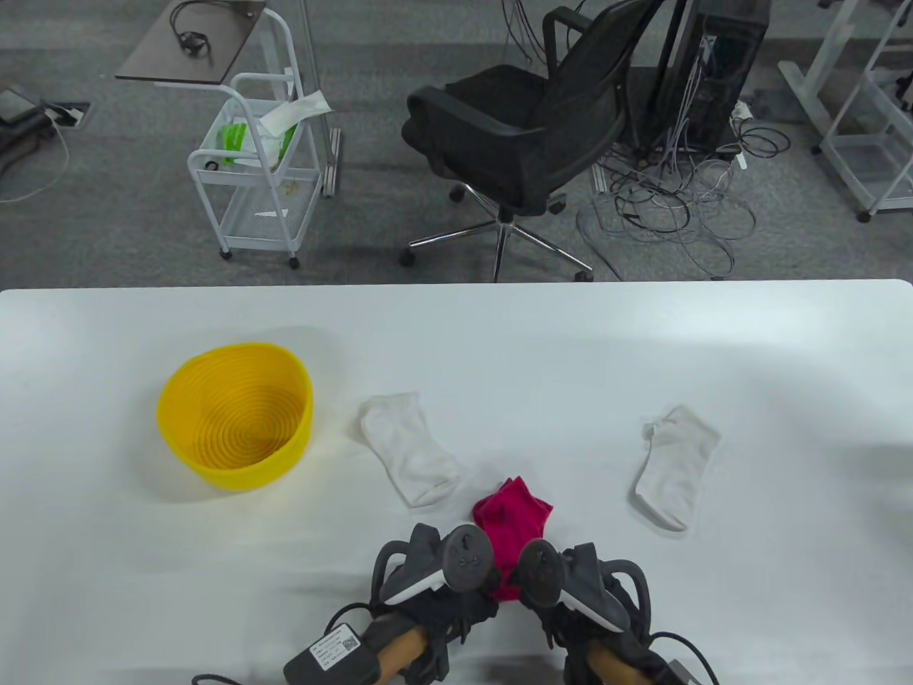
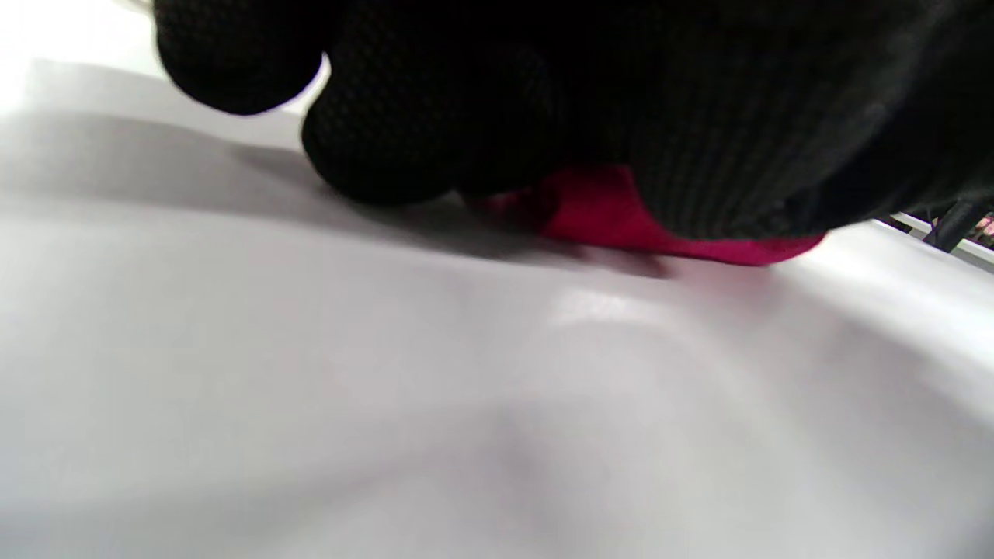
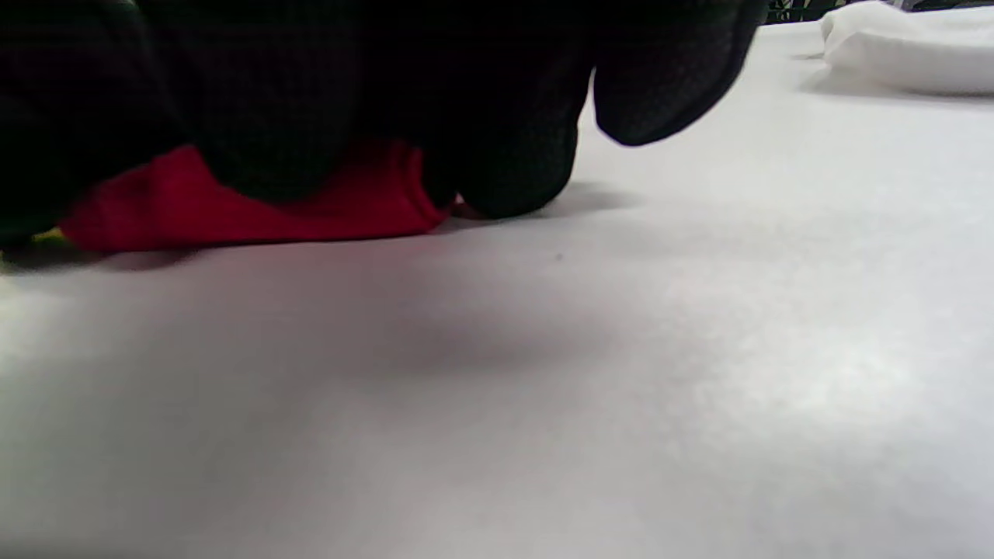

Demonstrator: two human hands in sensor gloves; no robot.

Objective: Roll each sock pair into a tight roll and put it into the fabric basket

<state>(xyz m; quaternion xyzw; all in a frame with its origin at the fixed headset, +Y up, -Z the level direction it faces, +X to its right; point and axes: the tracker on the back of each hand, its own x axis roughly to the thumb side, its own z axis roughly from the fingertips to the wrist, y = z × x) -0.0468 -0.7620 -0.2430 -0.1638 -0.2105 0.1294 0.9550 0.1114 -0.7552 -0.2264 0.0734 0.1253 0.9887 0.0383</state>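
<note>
Table view showed the yellow basket (image 1: 235,417) with nothing inside, so no roll was delivered yet. Both hands were down on the pink sock pair (image 1: 512,528) near the front edge of the white surface (image 1: 456,342), left hand (image 1: 435,571) on its left side, right hand (image 1: 570,578) on its right. The near end of the pink pair was hidden under the hands; the far end lay flat and unrolled. Left wrist view: gloved fingers (image 2: 388,140) curled down over the pink fabric (image 2: 621,221), pressing it to the surface. Right wrist view: fingers (image 3: 512,155) likewise bent onto the pink fabric (image 3: 233,206), so each hand looked to be gripping the sock. Judged as the start of rolling the first pair, little rolled so far.

Two white socks lay loose and apart, one (image 1: 410,449) between basket and pink pair, the other (image 1: 674,467) to the right. Still left: finish pink roll, drop in basket, then pair, roll and drop the white ones.
</note>
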